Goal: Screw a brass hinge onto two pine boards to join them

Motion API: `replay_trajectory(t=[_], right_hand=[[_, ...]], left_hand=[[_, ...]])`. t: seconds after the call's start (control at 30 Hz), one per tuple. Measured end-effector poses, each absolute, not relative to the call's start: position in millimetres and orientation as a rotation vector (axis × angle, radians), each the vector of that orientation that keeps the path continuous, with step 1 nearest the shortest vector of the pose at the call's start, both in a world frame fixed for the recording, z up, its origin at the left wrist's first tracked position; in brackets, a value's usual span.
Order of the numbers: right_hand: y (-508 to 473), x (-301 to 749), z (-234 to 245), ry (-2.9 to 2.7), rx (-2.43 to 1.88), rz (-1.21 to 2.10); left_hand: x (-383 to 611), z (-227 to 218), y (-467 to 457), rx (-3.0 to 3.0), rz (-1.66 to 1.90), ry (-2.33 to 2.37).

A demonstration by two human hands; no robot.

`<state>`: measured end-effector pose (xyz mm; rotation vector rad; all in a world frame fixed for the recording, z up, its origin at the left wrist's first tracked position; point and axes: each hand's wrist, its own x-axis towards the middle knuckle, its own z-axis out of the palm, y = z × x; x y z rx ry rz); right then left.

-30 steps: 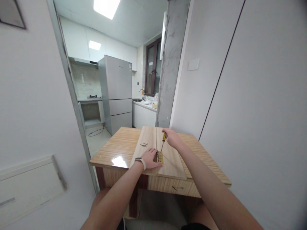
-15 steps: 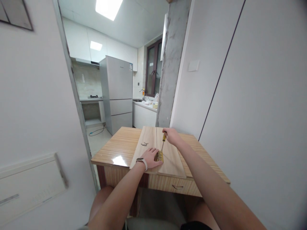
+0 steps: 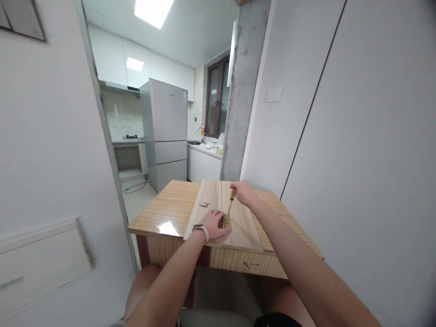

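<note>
brass-coloured hinge [image 3: 227, 221] is laid on the pale boards [image 3: 243, 234], by the dark seam [image 3: 221, 195] between them and toward their near edge. its left part is screened by the left hand [image 3: 213, 224], so the whole outline cannot be told. the boards are carried by a wood-grained worktop [image 3: 163, 206], with a drawer handle [image 3: 251, 265] fitted at the front. a small cluster of screws [image 3: 204, 205] is scattered on the left-hand board, just beyond the left hand. past the worktop, a grey fridge [image 3: 171, 113] and a window [image 3: 218, 97] are seen, well apart from the hinge. the left hand, banded at the wrist by a watch [image 3: 201, 228], is spread open, with thumb and fingers parted, and is rested on the hinge and the boards. the right hand [image 3: 245, 194] is clenched around the yellow grip of a screwdriver [image 3: 232, 195], by which a downward slant is made, its tip brought to the hinge's far edge; whether a screw is met there cannot be told.
</note>
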<state>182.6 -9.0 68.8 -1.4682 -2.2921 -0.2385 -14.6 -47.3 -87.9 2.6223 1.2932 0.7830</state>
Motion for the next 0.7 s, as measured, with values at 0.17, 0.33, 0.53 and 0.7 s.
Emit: replay_trajectory(t=[0.17, 0.33, 0.53, 0.7], right_hand=[[-11.1, 180.6, 74.7, -2.33, -1.563, -0.271], [-13.5, 179.9, 76.1, -2.322, -1.572, -0.282], [-16.9, 175.6, 80.9, -2.288, -1.675, -0.299], [-21.0, 175.4, 83.3, -2.303, -1.621, -0.325]], left_hand=[[-15.7, -86.8, -48.0, 2.649, 0.757, 1.301], [-15.7, -85.8, -49.1, 2.652, 0.759, 1.296], [-15.8, -85.6, -48.8, 2.64, 0.745, 1.303], [-15.4, -86.3, -48.0, 2.64, 0.738, 1.307]])
